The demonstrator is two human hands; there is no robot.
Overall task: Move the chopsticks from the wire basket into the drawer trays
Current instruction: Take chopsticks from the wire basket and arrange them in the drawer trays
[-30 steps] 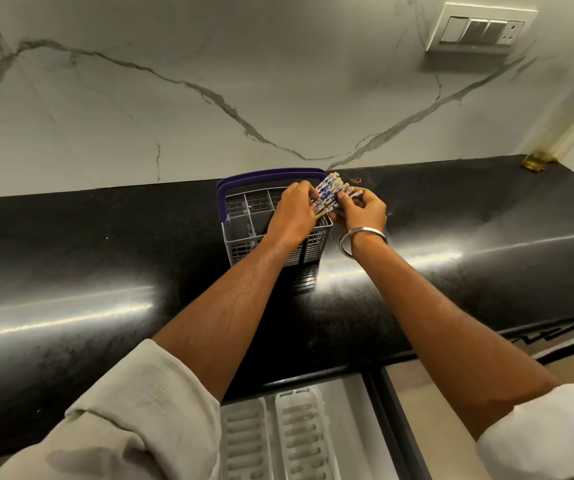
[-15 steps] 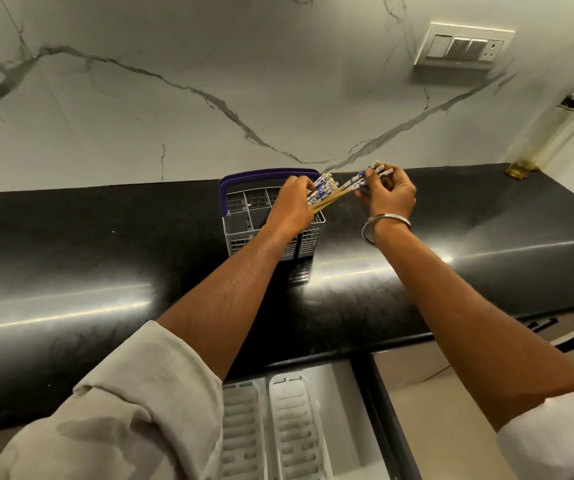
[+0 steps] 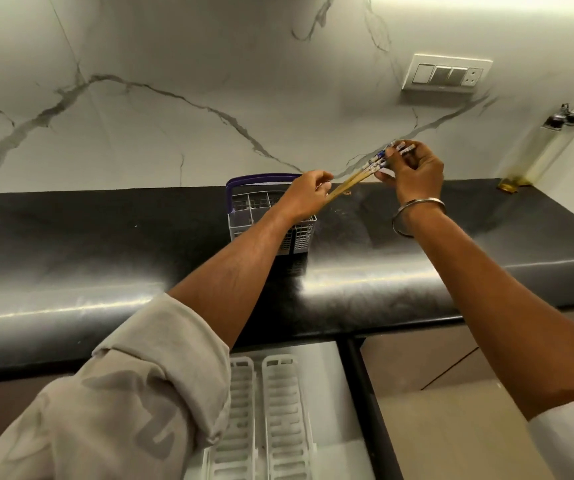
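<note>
Since the earlier frame, the chopsticks (image 3: 365, 171) have risen clear of the basket (image 3: 244, 216) at frame centre. Right hand (image 3: 413, 171) pinches their patterned tops at upper right; left hand (image 3: 308, 195) closes around the plain tips, probably to keep the bundle together. Each grip is closed on the bundle. Drawer trays (image 3: 278, 410) wait below the desk (image 3: 105, 244).

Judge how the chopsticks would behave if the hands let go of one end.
The chopsticks look thin, stiff and straight, so they likely stay rigid. Being a loose bundle, pinched by the right hand, they may fan apart. If round, they could roll on the glossy counter.
</note>
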